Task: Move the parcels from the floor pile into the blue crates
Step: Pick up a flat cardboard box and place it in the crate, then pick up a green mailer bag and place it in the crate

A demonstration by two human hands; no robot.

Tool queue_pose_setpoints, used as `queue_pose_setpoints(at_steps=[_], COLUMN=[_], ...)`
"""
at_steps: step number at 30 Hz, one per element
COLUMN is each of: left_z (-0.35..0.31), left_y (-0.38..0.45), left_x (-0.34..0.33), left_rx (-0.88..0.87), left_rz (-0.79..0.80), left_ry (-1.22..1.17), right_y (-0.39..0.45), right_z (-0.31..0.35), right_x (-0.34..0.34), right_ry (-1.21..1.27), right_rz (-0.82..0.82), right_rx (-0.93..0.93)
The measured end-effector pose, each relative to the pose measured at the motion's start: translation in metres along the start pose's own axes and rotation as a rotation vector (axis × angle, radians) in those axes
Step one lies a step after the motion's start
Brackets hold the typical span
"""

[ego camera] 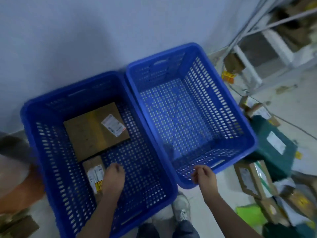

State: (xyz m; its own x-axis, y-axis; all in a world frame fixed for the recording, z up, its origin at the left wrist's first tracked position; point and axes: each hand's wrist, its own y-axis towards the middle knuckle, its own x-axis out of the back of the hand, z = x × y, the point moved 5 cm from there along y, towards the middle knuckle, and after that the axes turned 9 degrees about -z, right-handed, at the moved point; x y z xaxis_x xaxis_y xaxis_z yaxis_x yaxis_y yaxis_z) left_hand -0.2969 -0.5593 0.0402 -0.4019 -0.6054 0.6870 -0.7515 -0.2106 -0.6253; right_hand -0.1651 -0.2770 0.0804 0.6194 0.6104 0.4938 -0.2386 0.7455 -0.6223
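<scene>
Two blue perforated crates stand side by side on the floor by the wall. In the left crate (pixel 51 169) lie a large brown parcel (pixel 89 134) with a white label and a small labelled parcel (pixel 94 170) in front of it. My left hand (pixel 114 177) is down inside this crate, right beside the small parcel, fingers loosely curled and holding nothing. Nothing lies in the right crate (pixel 240 134). My right hand (pixel 204 176) hovers over its near rim, fingers loosely curled and empty. The floor pile lies at the right: a dark green parcel (pixel 272 148) and brown boxes (pixel 253 179).
A metal shelf rack (pixel 257 54) with cartons stands at the back right. More parcels and a bright green bag (pixel 248 215) lie at the lower right. An orange and white object (pixel 18 182) sits left of the crates. My shoe (pixel 181 208) is between the crates.
</scene>
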Motion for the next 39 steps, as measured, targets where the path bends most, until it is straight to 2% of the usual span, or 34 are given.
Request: queue_pose_setpoints(at_steps=[5,9,13,15,18,21,26,34,39], left_z=[-0.045,-0.084,-0.112,-0.123,-0.139,-0.16,-0.211,-0.299,-0.355], left_y=[-0.035,-0.086,-0.15,-0.182,-0.225,-0.258,-0.288,-0.277,-0.265], left_x=[-0.038,-0.099,-0.166,-0.198,-0.241,-0.276,-0.323,-0.409,-0.474], left_rx=[-0.198,-0.29,-0.421,-0.412,-0.293,-0.257,-0.291,-0.441,-0.436], left_rz=[0.005,0.029,0.036,0.075,0.143,0.205,0.293,0.447,0.558], left_ry=[0.129,0.187,0.262,0.267,0.315,0.436,0.51,0.527,0.553], right_y=[0.031,0.044,0.044,0.044,0.048,0.058,0.101,0.195,0.249], right_z=[-0.047,-0.106,-0.161,-0.185,-0.207,-0.217,-0.225,-0.2,-0.184], right_x=[0.079,0.139,0.2,0.233,0.289,0.341,0.397,0.419,0.427], right_ry=[-0.016,-0.045,0.037,0.083,0.141,0.216,0.26,0.242,0.217], right_rz=[0.053,0.087,0.091,0.091,0.058,0.019,-0.057,-0.12,-0.176], right_rx=[-0.289,-0.421,-0.584,-0.645,-0.71,-0.745,-0.781,-0.679,-0.631])
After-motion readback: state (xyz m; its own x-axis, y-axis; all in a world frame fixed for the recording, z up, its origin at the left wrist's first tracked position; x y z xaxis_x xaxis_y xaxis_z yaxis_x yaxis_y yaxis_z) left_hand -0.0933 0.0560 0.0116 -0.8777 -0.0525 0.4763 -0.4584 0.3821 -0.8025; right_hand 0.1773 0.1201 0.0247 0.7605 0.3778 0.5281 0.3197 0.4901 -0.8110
